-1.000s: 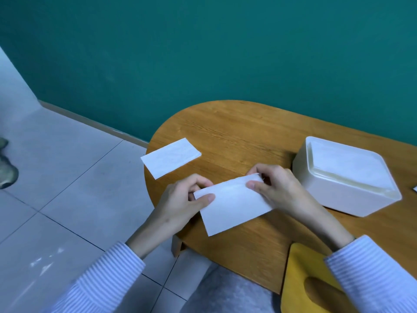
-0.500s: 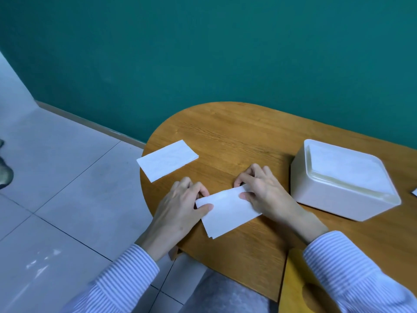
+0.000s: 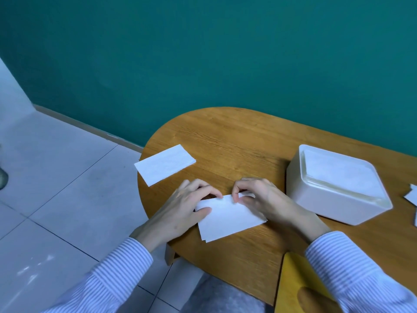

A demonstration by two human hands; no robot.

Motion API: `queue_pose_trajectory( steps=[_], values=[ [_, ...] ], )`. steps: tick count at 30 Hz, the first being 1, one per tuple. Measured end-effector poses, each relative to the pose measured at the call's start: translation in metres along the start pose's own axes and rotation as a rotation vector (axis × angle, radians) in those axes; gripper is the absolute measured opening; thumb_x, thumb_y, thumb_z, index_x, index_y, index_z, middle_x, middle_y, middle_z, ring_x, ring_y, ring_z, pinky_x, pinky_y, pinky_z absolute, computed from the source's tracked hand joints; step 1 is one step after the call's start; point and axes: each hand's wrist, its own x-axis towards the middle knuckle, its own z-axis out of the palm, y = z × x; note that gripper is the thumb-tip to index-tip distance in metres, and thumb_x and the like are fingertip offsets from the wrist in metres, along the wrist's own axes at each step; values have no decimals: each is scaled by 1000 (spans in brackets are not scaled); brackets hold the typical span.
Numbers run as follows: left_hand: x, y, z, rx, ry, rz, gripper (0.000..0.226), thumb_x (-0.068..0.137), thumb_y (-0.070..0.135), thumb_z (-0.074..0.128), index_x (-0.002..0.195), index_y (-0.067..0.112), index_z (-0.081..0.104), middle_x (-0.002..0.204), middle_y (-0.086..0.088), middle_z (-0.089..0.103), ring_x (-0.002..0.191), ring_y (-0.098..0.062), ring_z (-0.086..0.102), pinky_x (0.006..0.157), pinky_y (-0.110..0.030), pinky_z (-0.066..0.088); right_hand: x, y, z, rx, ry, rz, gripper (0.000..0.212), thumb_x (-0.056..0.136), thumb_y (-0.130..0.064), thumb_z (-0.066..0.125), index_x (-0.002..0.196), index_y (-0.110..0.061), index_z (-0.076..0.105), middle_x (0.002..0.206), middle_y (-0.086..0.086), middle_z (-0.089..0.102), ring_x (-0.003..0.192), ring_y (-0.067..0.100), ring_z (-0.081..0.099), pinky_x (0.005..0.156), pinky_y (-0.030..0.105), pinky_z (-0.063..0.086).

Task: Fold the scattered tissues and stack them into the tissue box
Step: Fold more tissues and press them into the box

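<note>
White tissue (image 3: 228, 219) lies mid-fold on the bench's (image 3: 237, 143) near-left part; left hand (image 3: 180, 213) and right hand (image 3: 264, 199) pinch its far edge. Next, likely: crease, then carry right to the tissue box (image 3: 316, 202).

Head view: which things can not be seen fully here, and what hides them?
- Tissue being folded: its far corners lie under the left hand and right hand.
- Loose tissues: cut by the right edge.
- Yellow object: cut by the bottom edge, partly behind the sleeve.

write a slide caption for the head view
Both hands, left and right, pinch a folded tissue beside the white tissue box.
</note>
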Motion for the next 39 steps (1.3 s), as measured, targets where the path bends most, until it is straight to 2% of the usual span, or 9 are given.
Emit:
queue_pose_trajectory(
  steps=[2,6,10,15,19,25,31,34,39],
  values=[
    [0,-2,-2,-48,2,-8,31,98,29,56,120,51,56,111,24,51,110,1,41,90,-25,38,1,-2,-3,45,8,1,24,92,-10,59,85,-33,60,91,-14,62,95,8,56,85,34,46],
    [-5,-7,-15,-231,122,-69,25,98,25,60,106,47,66,99,16,60,98,-4,56,75,-18,46,12,-12,-12,120,63,-11,23,96,-13,57,85,-31,64,80,-8,62,77,11,53,66,29,37],
    [-9,-20,-48,-278,241,-158,25,95,21,65,101,44,70,94,15,63,85,-1,57,69,-15,44,51,-34,-19,135,77,-70,21,95,-12,59,86,-31,60,86,-7,66,83,14,57,72,34,46],
    [-5,-49,-85,-229,389,-280,26,92,17,66,103,40,70,94,11,61,67,1,53,59,-9,39,123,-56,-23,180,92,-113,21,92,-14,65,90,-32,54,74,-8,57,71,9,48,64,30,37],
    [9,-78,-93,-112,495,-375,30,92,15,66,114,35,65,106,11,56,83,7,50,69,-15,40,178,-59,-10,134,67,-132,21,93,-13,63,107,-29,59,77,-8,55,69,4,48,66,28,36],
    [20,-109,-86,-39,547,-460,33,91,14,65,120,30,64,114,5,56,89,-5,49,79,-23,39,231,-48,25,-31,-35,-105,23,97,-12,56,112,-28,63,110,-4,65,104,17,56,88,35,43],
    [19,-120,-78,81,521,-475,22,95,24,59,115,33,62,102,10,47,102,-13,45,75,-28,40,237,-41,36,-185,33,-138,10,97,-21,58,102,-30,58,95,-5,39,95,18,37,84,35,34],
    [16,-121,-79,53,467,-461,20,96,26,55,111,39,60,97,7,47,96,-16,47,68,-28,37,229,-41,32,-268,41,-191,8,97,-23,56,97,-31,53,99,-7,42,91,16,34,83,36,33],
    [8,-113,-83,21,450,-355,30,94,15,52,109,40,62,90,15,46,87,-2,49,67,-15,34,200,-32,30,-99,72,-250,12,99,-21,50,94,-32,47,93,-15,57,87,6,39,82,34,36]
  ],
)
